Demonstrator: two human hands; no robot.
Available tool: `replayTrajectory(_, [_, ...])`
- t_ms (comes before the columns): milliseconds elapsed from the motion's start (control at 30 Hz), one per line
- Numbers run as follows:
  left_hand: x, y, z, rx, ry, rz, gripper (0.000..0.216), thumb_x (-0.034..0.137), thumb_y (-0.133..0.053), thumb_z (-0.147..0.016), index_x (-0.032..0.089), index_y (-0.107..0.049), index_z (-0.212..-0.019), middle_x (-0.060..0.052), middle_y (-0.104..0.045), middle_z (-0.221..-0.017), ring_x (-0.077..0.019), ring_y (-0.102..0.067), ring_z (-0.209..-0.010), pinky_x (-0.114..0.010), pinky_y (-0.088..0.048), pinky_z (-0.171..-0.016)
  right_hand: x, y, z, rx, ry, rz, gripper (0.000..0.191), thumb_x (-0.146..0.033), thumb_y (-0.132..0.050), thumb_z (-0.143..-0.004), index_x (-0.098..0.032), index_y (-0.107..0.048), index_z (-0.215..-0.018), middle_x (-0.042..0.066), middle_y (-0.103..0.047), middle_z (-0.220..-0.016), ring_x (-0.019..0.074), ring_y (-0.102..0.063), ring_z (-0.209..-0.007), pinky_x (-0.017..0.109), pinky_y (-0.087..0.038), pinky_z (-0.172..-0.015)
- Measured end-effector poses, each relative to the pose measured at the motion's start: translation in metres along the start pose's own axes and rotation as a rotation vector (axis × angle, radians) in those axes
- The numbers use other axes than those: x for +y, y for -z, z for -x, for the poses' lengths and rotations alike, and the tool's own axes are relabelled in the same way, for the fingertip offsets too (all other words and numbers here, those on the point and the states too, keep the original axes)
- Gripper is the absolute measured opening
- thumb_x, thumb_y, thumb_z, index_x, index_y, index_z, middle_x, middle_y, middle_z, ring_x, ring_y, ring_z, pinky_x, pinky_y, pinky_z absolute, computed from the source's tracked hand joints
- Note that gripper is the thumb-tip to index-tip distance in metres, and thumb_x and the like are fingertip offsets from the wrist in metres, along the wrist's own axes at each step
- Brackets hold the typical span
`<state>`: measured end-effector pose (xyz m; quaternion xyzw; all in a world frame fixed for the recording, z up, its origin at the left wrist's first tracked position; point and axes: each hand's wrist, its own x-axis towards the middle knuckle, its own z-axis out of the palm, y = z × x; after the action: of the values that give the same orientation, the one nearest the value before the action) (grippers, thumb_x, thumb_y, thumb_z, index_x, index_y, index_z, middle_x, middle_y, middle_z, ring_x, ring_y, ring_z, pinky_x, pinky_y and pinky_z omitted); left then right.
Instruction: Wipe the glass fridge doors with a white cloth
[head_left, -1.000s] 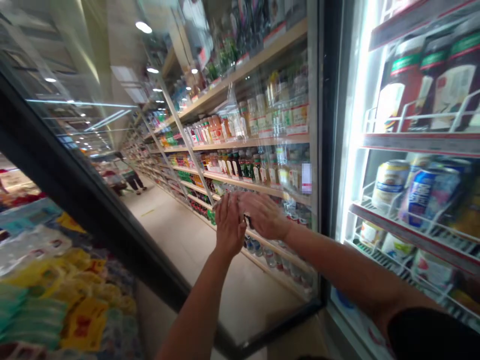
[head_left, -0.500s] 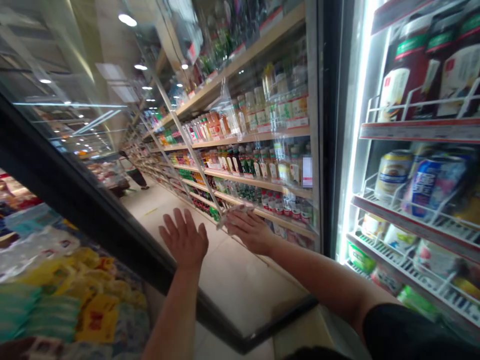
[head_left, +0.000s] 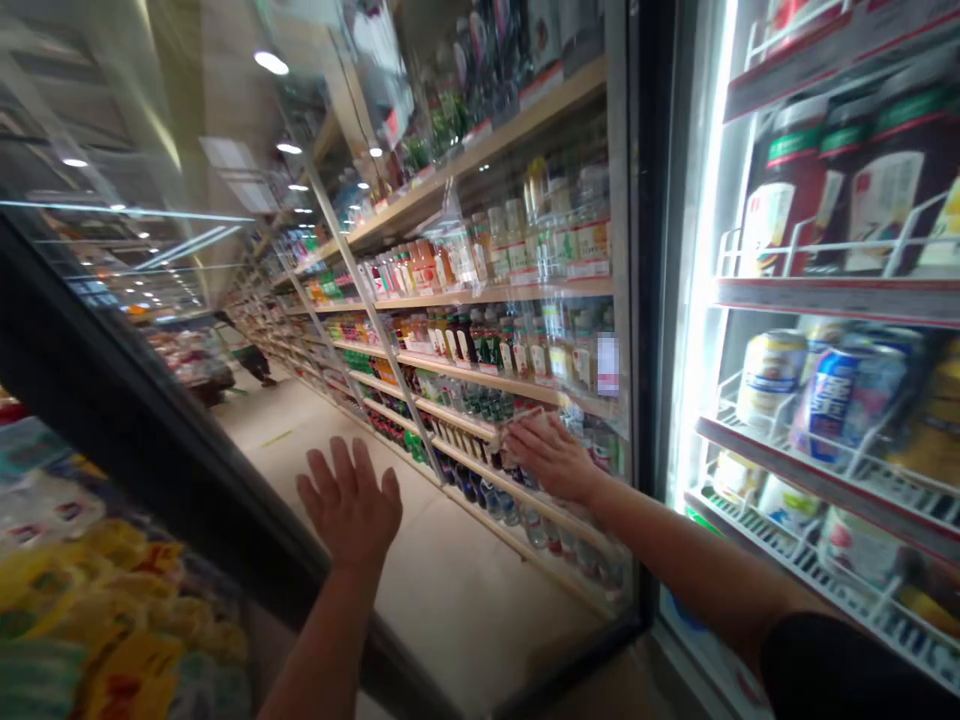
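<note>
Spread flat on the glass of an opened cooler door [head_left: 225, 500] is my left hand [head_left: 351, 510], its fingers apart and nothing in it. Farther right, my right hand [head_left: 553, 458] presses a pale cloth [head_left: 529, 416] against the same glass. The hand covers most of the cloth, so little more than its edge shows. Through the pane I see the store's aisle.
On the right, the lit cooler holds dark red bottles [head_left: 802, 190] and a blue can [head_left: 832, 400] on wire-fronted shelves. Bottle shelves [head_left: 487, 290] show through the glass. Yellow packages [head_left: 112, 610] lie at lower left. A distant person [head_left: 251, 350] is in the aisle.
My right hand has slid with the cloth to the right across the glass. My left hand stays spread on the pane. The view has shifted slightly.
</note>
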<state>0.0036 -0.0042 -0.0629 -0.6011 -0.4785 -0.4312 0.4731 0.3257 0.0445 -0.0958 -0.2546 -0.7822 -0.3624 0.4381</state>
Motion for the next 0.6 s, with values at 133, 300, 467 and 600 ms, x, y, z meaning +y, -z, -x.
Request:
replayTrajectory(133, [0.0, -0.001, -0.001, 0.017, -0.016, -0.022, 0.072, 0.031, -0.053, -0.095, 0.018, -0.022, -0.159, -0.019, -0.03, -0.16, -0.0323, -0.013, -0.154, -0.058, -0.015, -0.123, 0.037, 0.014, -0.019, 0.123, -0.291, 0.092, 0.059, -0.023, -0.049, -0.097, -0.022, -0.037, -0.155, 0.012, -0.056, -0.147, 0.0264, -0.045, -0.143, 0.052, -0.025, -0.125])
replayTrajectory(300, [-0.001, -0.002, 0.0, 0.023, -0.006, -0.026, 0.072, 0.032, -0.054, -0.094, 0.018, -0.025, -0.158, -0.019, -0.034, -0.159, -0.0325, -0.015, -0.154, -0.057, -0.017, -0.123, 0.028, 0.004, 0.001, 0.223, -0.477, 0.075, 0.07, -0.024, -0.046, -0.099, -0.019, -0.017, -0.162, 0.017, -0.044, -0.155, 0.0326, -0.037, -0.147, 0.055, -0.042, -0.115])
replayTrajectory(467, [-0.002, -0.003, 0.003, 0.005, 0.03, 0.019, 0.068, 0.035, -0.054, -0.094, 0.019, -0.03, -0.156, -0.018, -0.038, -0.156, -0.0336, -0.017, -0.153, -0.059, -0.016, -0.122, 0.023, 0.001, 0.009, 0.112, -0.333, 0.058, 0.071, -0.024, -0.048, -0.098, -0.023, -0.017, -0.162, 0.015, -0.051, -0.15, 0.0312, -0.044, -0.142, 0.056, -0.039, -0.117])
replayTrajectory(600, [-0.002, -0.003, 0.003, 0.01, 0.028, 0.014, 0.068, 0.034, -0.054, -0.094, 0.018, -0.031, -0.156, -0.019, -0.04, -0.155, -0.0334, -0.016, -0.153, -0.06, -0.017, -0.122, 0.046, 0.014, -0.044, 0.236, -0.515, 0.077, 0.067, -0.026, -0.041, -0.1, -0.017, -0.017, -0.161, 0.018, -0.036, -0.16, 0.0321, -0.029, -0.151, 0.06, -0.031, -0.121])
